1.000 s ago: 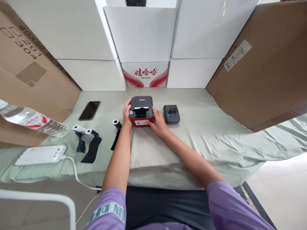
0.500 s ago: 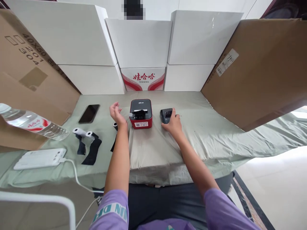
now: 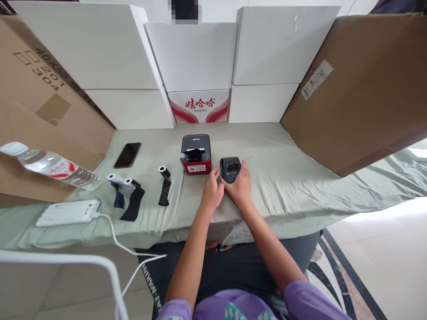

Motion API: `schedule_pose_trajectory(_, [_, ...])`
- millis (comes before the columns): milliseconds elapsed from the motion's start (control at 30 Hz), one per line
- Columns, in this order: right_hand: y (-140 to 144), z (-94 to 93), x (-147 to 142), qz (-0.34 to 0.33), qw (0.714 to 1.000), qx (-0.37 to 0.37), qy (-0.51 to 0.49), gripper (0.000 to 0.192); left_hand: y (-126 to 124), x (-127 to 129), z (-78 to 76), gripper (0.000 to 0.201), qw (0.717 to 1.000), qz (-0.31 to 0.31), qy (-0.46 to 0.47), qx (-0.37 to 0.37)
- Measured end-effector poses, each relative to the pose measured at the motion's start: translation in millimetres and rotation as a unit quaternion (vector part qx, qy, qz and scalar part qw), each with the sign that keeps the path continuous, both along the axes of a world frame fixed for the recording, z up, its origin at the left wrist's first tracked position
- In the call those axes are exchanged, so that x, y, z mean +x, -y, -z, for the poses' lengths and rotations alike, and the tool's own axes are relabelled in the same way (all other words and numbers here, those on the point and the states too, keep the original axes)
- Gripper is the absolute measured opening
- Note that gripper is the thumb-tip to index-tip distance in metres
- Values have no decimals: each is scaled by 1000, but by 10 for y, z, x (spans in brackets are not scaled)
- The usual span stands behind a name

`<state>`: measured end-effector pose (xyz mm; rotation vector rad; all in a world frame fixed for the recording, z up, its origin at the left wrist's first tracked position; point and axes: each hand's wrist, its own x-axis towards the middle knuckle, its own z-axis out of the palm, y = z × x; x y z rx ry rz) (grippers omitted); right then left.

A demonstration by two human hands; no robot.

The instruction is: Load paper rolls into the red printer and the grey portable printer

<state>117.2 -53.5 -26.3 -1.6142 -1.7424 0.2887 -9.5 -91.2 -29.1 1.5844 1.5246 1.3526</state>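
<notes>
Gripping small dark grey printer (image 3: 230,169) with both hands, on green cloth (image 3: 283,186) just right of red printer (image 3: 196,154).
Left hand (image 3: 212,194) and right hand (image 3: 239,186) curl round its sides; 0.5 s ago only right touched it. Readable: "娃哈哈" on carton (image 3: 200,106); "40X50", "201", "304" on cardboard (image 3: 40,66).
</notes>
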Motion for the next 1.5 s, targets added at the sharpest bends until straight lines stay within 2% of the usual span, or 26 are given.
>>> schedule_pose_trajectory(67, [-14,32,1,0,1000,14,8,103,-30,74,88,62,999,24,2,-30])
schedule_pose_trajectory(233, [-7,66,-4,0,999,44,1,102,-127,57,209,79,998,0,-5,69])
schedule_pose_trajectory(467, [-20,97,-12,4,999,50,-3,106,-176,34,303,64,998,3,-45,53])
schedule_pose_trajectory(567, [-26,101,-19,6,999,51,-5,107,-166,34,277,65,997,-5,-57,56])
schedule_pose_trajectory(633, [-25,100,-23,6,999,49,-7,107,-142,45,233,65,994,-32,-81,67])
schedule_pose_trajectory(767, [-22,95,-24,8,999,46,-8,106,-83,83,134,43,980,-86,-145,106])
schedule_pose_trajectory(833, [-21,92,-23,6,999,46,-5,105,-68,95,109,31,977,-92,-158,112])
schedule_pose_trajectory(900, [-20,84,-24,4,999,46,0,104,-72,96,106,30,981,-68,-151,97])
schedule_pose_trajectory(1033, [-3,54,-31,10,999,42,3,101,-110,75,121,53,993,0,-120,15])
schedule_pose_trajectory(1233, [-2,39,-29,14,999,34,8,100,-133,62,79,58,992,-16,-109,-64])
schedule_pose_trajectory(1500, [-59,84,6,-17,1000,26,3,105,-146,44,81,58,989,-24,-122,-79])
